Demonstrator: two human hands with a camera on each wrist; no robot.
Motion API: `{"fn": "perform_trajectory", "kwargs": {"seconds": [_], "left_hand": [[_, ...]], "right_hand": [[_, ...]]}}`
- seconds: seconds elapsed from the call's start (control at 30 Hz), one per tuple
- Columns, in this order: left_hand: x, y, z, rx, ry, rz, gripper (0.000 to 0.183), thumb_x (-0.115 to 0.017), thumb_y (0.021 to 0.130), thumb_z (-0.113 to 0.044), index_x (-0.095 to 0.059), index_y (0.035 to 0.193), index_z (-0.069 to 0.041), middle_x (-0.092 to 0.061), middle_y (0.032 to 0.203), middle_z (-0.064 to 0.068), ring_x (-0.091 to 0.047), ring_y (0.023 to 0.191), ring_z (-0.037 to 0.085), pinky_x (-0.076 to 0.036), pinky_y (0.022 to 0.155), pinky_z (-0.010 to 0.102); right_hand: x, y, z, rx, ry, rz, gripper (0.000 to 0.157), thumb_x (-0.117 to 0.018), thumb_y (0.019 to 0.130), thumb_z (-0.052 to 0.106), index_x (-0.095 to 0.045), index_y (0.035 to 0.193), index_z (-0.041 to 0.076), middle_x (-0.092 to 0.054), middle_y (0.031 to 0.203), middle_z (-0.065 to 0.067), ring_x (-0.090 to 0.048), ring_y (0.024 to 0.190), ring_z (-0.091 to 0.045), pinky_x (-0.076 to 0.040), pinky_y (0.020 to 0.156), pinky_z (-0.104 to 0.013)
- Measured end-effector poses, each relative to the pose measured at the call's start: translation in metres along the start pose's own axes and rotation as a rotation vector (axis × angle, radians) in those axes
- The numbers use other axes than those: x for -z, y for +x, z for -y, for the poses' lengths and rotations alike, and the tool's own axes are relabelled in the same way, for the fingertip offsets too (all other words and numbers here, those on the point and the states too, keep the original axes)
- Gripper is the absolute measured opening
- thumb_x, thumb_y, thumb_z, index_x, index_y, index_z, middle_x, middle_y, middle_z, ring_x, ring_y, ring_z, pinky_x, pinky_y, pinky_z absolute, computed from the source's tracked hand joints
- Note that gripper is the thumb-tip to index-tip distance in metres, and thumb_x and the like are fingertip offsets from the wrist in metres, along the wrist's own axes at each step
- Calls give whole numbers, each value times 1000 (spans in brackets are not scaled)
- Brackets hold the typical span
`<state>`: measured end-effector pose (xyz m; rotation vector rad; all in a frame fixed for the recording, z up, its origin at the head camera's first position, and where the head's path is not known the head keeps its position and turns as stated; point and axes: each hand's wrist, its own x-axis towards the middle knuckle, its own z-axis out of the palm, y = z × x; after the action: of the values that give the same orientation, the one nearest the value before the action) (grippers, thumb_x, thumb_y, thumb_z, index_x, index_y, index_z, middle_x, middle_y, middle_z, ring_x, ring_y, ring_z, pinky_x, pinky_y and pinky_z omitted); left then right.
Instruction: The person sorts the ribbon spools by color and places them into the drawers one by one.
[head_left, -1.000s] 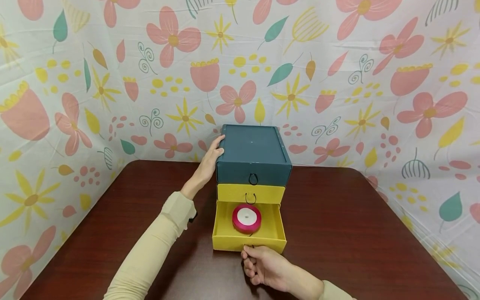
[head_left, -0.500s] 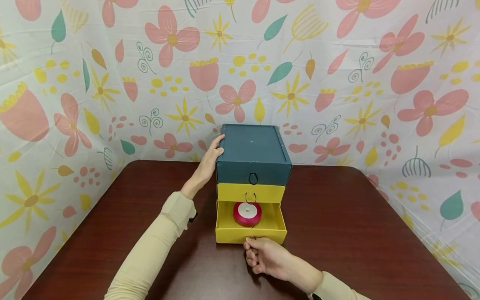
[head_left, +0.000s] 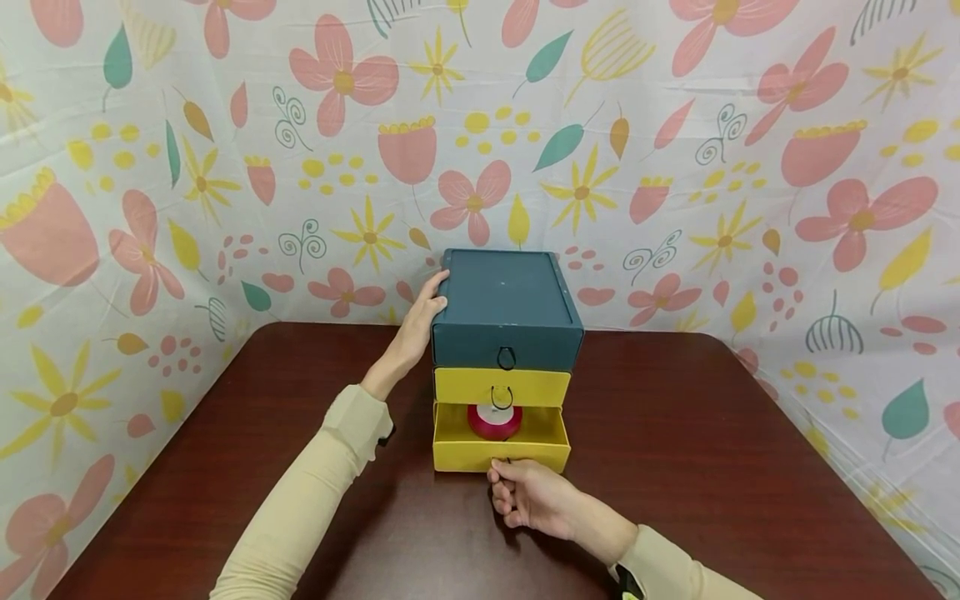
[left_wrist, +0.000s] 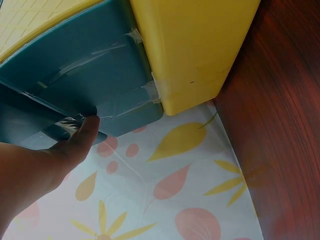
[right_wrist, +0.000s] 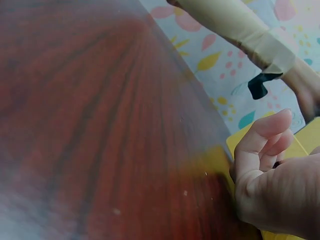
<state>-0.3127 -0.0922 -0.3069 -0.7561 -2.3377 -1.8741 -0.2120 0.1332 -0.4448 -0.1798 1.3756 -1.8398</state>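
A small stacked drawer cabinet (head_left: 504, 290) has a teal top tier and two yellow drawers below. Its bottom yellow drawer (head_left: 461, 456) is pulled partway out. Inside lies a magenta ribbon spool (head_left: 495, 427) with a white centre, its back part hidden under the tier above. With thumb and curled fingers my right hand (head_left: 538, 498) pinches the black loop at this drawer's front; the loop is mostly hidden. My left hand (head_left: 411, 329) rests against the cabinet's upper left side, and the left wrist view shows its finger on the teal side wall (left_wrist: 90, 65).
The cabinet stands on a dark red-brown wooden table (head_left: 675, 433). Behind and beside it hangs a white cloth (head_left: 622, 167) printed with flowers and leaves. Black loops hang on the teal drawer front (head_left: 465, 346) and on the middle yellow drawer (head_left: 461, 387).
The bottom drawer has slid inward, away from me, with my right hand following at its front. The spool went in with it and is now partly covered. My left hand stays put.
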Motion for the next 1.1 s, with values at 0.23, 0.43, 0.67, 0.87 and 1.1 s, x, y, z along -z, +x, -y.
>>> {"fn": "perform_trajectory", "kwargs": {"seconds": [0.23, 0.43, 0.67, 0.87, 1.1], "left_hand": [[-1, 0, 1, -1, -4, -1, 58, -28, 101, -25, -14, 156, -10, -5, 164, 8, -6, 151, 29, -8, 121, 54], [-1, 0, 1, -3, 3, 0, 59, -28, 101, -25, -14, 156, -10, -4, 164, 8, -5, 151, 29, -8, 120, 55], [0, 1, 0, -6, -1, 7, 59, -28, 101, -26, -12, 156, -11, -3, 164, 8, -2, 152, 28, -8, 120, 55], [1, 0, 1, 2, -16, 20, 60, -28, 101, -27, -11, 157, -13, 0, 164, 6, 1, 152, 28, -7, 121, 55], [0, 0, 0, -4, 9, 10, 59, -27, 101, -26, -12, 156, -11, -2, 164, 8, -1, 152, 28, -8, 120, 55]], "right_hand": [[5, 7, 6, 3, 3, -3, 31, -33, 105, 27, -52, 82, 17, -47, 63, 10, -47, 57, -2, -38, 52, -17], [10, 14, 10, 10, -1, -18, 31, -33, 105, 27, -51, 83, 16, -46, 63, 9, -46, 57, -4, -36, 52, -17], [14, 22, 18, 15, -4, -32, 31, -31, 106, 25, -50, 84, 16, -45, 64, 8, -45, 58, -4, -36, 52, -18], [19, 28, 23, 14, 1, -36, 30, -31, 106, 25, -49, 84, 15, -43, 64, 8, -44, 58, -4, -35, 51, -17], [25, 35, 27, 11, 10, -37, 31, -30, 106, 25, -48, 84, 14, -43, 65, 7, -44, 59, -5, -37, 52, -17]]}}
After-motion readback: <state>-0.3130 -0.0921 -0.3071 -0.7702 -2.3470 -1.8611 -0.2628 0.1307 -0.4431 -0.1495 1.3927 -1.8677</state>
